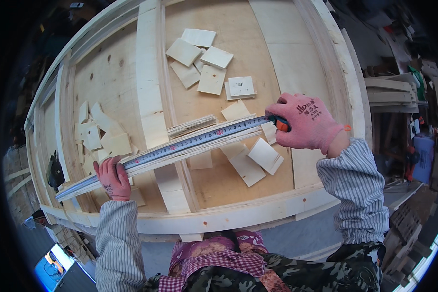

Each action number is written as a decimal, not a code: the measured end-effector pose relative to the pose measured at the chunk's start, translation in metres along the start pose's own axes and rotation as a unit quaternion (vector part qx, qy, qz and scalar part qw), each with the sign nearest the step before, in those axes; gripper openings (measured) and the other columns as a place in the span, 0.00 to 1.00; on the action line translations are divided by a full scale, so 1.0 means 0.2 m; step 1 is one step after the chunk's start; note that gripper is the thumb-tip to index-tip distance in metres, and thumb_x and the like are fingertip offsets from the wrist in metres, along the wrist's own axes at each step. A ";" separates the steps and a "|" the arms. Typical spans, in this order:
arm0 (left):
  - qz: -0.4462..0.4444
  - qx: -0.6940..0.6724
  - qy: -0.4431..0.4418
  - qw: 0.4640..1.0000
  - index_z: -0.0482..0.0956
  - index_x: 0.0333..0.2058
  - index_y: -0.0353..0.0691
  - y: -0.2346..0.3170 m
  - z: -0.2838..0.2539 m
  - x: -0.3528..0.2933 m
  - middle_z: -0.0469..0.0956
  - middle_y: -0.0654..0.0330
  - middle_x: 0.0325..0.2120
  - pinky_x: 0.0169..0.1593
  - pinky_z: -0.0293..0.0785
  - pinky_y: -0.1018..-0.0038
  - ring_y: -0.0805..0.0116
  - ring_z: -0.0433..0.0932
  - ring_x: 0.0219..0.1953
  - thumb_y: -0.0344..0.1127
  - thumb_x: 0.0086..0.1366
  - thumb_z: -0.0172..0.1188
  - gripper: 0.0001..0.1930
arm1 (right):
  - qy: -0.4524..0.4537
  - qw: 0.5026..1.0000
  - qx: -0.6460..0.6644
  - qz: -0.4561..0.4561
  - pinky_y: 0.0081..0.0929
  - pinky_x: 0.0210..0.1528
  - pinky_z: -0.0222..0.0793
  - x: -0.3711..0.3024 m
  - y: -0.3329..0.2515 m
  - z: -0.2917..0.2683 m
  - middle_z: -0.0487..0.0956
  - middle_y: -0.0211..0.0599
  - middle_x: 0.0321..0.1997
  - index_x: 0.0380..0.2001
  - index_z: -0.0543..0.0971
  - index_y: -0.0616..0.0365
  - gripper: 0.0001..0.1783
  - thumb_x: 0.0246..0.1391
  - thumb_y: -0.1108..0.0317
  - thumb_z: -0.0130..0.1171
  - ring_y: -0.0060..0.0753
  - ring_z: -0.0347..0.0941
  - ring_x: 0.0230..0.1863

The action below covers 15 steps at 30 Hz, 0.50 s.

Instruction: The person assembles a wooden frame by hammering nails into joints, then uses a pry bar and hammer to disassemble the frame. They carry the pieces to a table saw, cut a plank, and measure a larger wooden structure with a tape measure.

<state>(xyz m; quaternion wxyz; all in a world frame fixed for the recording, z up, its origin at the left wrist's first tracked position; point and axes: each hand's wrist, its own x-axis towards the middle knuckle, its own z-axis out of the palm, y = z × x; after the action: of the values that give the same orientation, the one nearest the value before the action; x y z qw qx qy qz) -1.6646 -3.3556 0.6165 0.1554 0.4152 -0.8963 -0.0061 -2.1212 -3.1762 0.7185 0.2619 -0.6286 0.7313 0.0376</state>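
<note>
A steel tape measure blade (195, 142) is drawn out along a long stack of thin wooden strips (228, 139), which slants from the lower left up to the right. The case of the tape measure (281, 124), dark with an orange part, sits in my right hand (306, 121), whose pink-gloved fingers are closed around it. On the left, my left hand (114, 179), also in a pink glove, is closed over the strips and the blade, thumb on the near side. A shorter bundle of thin strips (192, 125) lies just beyond the blade.
Under the strips is a large wooden frame panel (258, 203) with raised crossbars. Loose square wood pieces (211, 79) lie in its middle bay, and more wood pieces (102, 131) in the left bay. A dark tool (54, 170) rests by the left edge. Stacked boards (388, 92) stand at right.
</note>
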 end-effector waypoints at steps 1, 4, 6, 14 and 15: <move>0.005 0.002 0.001 1.000 0.75 0.41 0.41 0.00 0.00 0.00 0.74 0.54 0.38 0.65 0.46 0.49 0.53 0.71 0.47 0.39 0.60 0.47 0.14 | 0.005 1.000 0.002 -0.003 0.34 0.43 0.70 0.00 0.00 0.00 0.75 0.38 0.37 0.40 0.79 0.50 0.21 0.36 0.61 0.57 0.41 0.74 0.40; 0.000 -0.001 0.004 1.000 0.75 0.41 0.41 0.01 0.00 0.01 0.75 0.55 0.37 0.64 0.48 0.49 0.54 0.72 0.46 0.39 0.61 0.48 0.14 | 0.023 1.000 0.013 0.000 0.34 0.44 0.69 -0.01 -0.01 0.01 0.75 0.37 0.37 0.40 0.79 0.50 0.22 0.37 0.62 0.57 0.41 0.73 0.40; 0.007 -0.010 -0.002 1.000 0.75 0.41 0.42 0.01 -0.01 0.02 0.75 0.56 0.37 0.64 0.48 0.49 0.54 0.72 0.46 0.40 0.61 0.48 0.14 | 0.024 1.000 -0.002 0.010 0.34 0.46 0.69 -0.02 -0.01 0.02 0.75 0.36 0.39 0.42 0.79 0.46 0.23 0.38 0.58 0.58 0.41 0.73 0.43; -0.141 -0.068 0.158 0.975 0.61 0.59 0.36 0.13 -0.19 -0.14 0.57 0.46 0.60 0.66 0.46 0.52 0.49 0.56 0.63 0.37 0.59 0.61 0.31 | 0.141 0.980 0.086 -0.114 0.38 0.39 0.70 -0.23 -0.34 0.18 0.74 0.39 0.39 0.42 0.78 0.48 0.24 0.34 0.60 0.61 0.44 0.73 0.40; -0.196 -0.094 0.222 0.950 0.59 0.61 0.35 0.15 -0.21 -0.20 0.56 0.46 0.61 0.66 0.47 0.54 0.50 0.55 0.64 0.37 0.60 0.61 0.33 | 0.131 0.979 0.097 -0.119 0.38 0.39 0.71 -0.28 -0.41 0.21 0.75 0.39 0.38 0.41 0.78 0.49 0.24 0.34 0.60 0.61 0.44 0.73 0.39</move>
<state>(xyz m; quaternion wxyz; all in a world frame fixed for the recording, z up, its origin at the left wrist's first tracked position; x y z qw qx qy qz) -1.6510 -3.3002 0.6501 0.3851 0.5573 -0.7351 -0.0286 -2.0257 -3.1260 0.7295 0.2267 -0.6818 0.6797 -0.1476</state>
